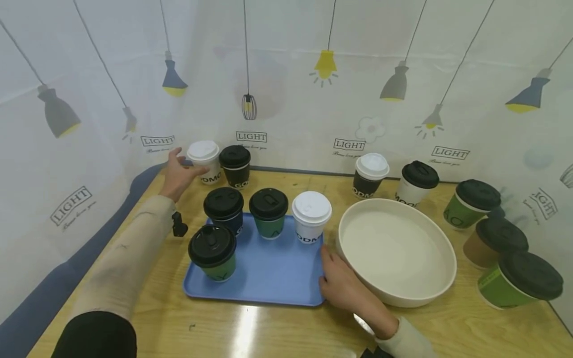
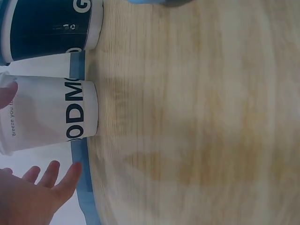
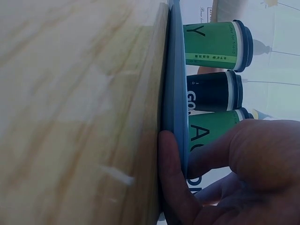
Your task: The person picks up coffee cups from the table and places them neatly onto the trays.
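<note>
At the back left, my left hand (image 1: pixel 178 174) reaches around a white paper cup (image 1: pixel 210 171) with a white lid. Its thumb lies in front of the cup and the other fingers are spread beside it; in the left wrist view (image 2: pixel 35 192) a gap shows between those fingers and the cup (image 2: pixel 47 112). My right hand (image 1: pixel 344 286) pinches the right rim of a blue tray (image 1: pixel 268 278), thumb above and a finger beneath in the right wrist view (image 3: pixel 243 173). On the tray stand two green cups (image 1: pixel 219 268), a dark cup (image 1: pixel 224 209) and a white cup (image 1: pixel 309 219).
A black-lidded dark cup (image 1: pixel 236 166) stands beside the white one. Right of the tray lies a large cream round dish (image 1: pixel 398 253). Behind and right of it stand several lidded cups, among them a dark one (image 1: pixel 369 176) and a green one (image 1: pixel 515 281). A printed curtain (image 1: pixel 286 74) hangs behind.
</note>
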The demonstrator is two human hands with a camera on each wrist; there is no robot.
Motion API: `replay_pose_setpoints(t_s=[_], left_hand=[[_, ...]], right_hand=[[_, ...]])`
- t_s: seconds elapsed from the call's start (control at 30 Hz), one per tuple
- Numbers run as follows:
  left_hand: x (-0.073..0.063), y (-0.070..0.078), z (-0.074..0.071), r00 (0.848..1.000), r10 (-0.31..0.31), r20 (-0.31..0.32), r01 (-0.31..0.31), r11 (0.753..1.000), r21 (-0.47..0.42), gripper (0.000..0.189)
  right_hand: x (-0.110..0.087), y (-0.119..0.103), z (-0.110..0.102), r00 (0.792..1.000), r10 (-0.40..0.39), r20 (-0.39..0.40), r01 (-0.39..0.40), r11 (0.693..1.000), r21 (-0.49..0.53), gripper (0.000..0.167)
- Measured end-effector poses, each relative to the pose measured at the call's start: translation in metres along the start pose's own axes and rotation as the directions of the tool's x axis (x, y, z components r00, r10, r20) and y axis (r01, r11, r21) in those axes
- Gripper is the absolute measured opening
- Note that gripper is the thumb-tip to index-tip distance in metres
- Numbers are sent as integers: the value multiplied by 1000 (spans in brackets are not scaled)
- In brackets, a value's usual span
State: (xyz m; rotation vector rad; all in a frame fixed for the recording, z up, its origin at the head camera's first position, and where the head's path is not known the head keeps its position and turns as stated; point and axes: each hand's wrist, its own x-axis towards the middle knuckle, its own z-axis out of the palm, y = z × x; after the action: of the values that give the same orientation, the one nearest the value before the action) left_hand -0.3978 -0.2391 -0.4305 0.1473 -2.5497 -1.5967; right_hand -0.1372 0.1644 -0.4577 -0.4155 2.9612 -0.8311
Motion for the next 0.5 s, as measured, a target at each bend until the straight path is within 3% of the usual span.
replay_pose_setpoints(t_s=[0.23, 0.37, 0.5], left_hand=[[16, 3, 11, 1000, 18, 7, -18, 1000, -5, 115], [20, 4, 17, 999, 33, 8, -33, 999, -40, 116], [22, 5, 20, 999, 50, -4, -50, 999, -16, 119]], right_hand=[[1, 2, -1, 1000, 4, 3, -4, 1000, 0, 71], [0, 1, -2, 1000, 13, 8, -13, 1000, 9, 71], [-1, 1, -3, 1000, 19, 10, -19, 1000, 16, 72]])
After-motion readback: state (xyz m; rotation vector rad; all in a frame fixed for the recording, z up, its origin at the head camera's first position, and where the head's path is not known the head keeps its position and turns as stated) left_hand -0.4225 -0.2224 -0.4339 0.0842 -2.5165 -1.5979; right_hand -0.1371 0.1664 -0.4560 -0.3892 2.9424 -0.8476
